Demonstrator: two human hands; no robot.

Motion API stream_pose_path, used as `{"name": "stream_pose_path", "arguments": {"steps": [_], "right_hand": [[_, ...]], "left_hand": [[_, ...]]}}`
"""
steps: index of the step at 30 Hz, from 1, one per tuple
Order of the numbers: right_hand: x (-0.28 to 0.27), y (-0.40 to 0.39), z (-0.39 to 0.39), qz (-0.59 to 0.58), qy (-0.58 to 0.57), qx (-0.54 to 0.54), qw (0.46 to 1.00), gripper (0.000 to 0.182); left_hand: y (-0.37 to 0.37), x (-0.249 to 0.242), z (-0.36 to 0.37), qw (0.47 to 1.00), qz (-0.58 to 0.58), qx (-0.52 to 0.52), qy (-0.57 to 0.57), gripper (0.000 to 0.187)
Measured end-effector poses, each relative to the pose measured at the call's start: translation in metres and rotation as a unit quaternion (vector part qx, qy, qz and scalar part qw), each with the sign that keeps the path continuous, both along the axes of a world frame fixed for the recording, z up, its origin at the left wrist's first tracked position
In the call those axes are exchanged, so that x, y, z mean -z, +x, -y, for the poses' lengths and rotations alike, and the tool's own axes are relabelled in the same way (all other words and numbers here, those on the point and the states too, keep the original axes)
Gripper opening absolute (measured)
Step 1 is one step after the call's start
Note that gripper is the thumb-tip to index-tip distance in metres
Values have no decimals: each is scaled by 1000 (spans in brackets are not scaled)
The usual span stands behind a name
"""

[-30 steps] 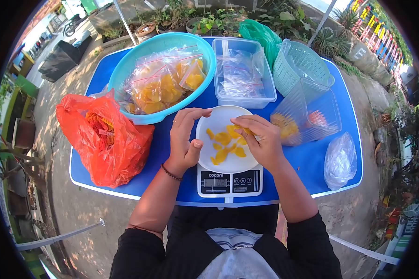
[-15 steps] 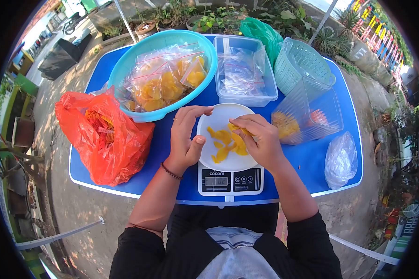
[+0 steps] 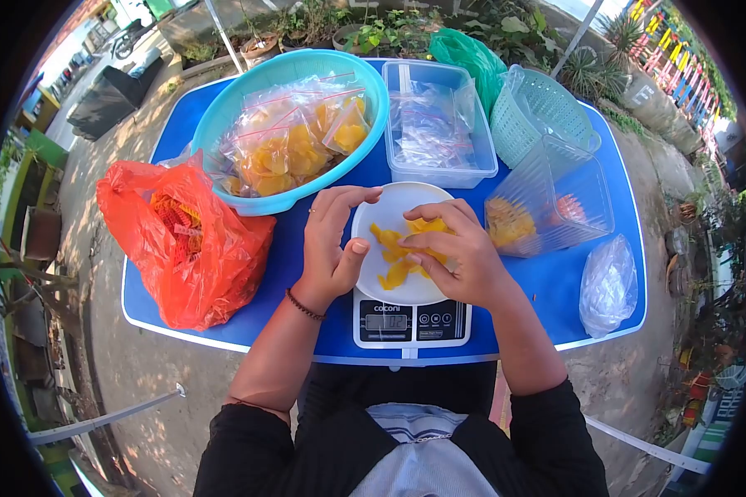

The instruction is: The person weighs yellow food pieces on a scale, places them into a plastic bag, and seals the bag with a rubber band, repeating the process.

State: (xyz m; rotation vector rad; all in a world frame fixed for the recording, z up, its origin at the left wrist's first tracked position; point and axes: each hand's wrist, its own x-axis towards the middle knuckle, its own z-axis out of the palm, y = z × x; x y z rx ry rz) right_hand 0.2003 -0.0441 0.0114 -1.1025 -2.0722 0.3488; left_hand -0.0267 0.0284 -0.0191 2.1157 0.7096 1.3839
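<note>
right now i'm watching the right hand (image 3: 464, 261) lying over the white plate (image 3: 389, 207) on the scale (image 3: 412, 321), its fingers pinching yellow chips (image 3: 392, 245). more chips are lying loose on the plate. my view has the left hand (image 3: 330, 244) cupping the plate's left rim, fingers curled loosely, gripping nothing. just beyond, the teal basin (image 3: 224, 116) is holding bagged chips on the blue table (image 3: 555, 286).

The place is outdoors, in bright daylight. A blue folding table (image 3: 555, 286) stands on bare sandy ground (image 3: 133, 364) with patches of shadow. Behind the table there are green plants (image 3: 406, 29), some of them in pots. At the far right a colourful fence (image 3: 680, 58) is seen.
</note>
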Motion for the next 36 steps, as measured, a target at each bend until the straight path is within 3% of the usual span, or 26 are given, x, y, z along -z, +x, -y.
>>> {"name": "stream_pose_path", "arguments": {"steps": [9, 12, 17, 26, 33, 36], "right_hand": [[-1, -3, 4, 67, 4, 5, 998, 16], [6, -3, 2, 68, 29, 9, 997, 16], [9, -6, 2, 104, 71, 24, 992, 17], [-1, -4, 4, 80, 10, 26, 996, 17], [6, -10, 4, 122, 79, 42, 989, 11], [9, -10, 4, 118, 83, 42, 989, 11]], "left_hand": [[1, -2, 3, 1000, -4, -1, 14, 68], [-1, -10, 9, 999, -46, -15, 7, 84], [0, -16, 13, 998, -58, -18, 8, 82], [-1, -20, 15, 998, -58, -23, 19, 79], [-1, -22, 17, 997, -61, -30, 21, 79], [-2, -20, 14, 998, -57, -18, 37, 65]]}}
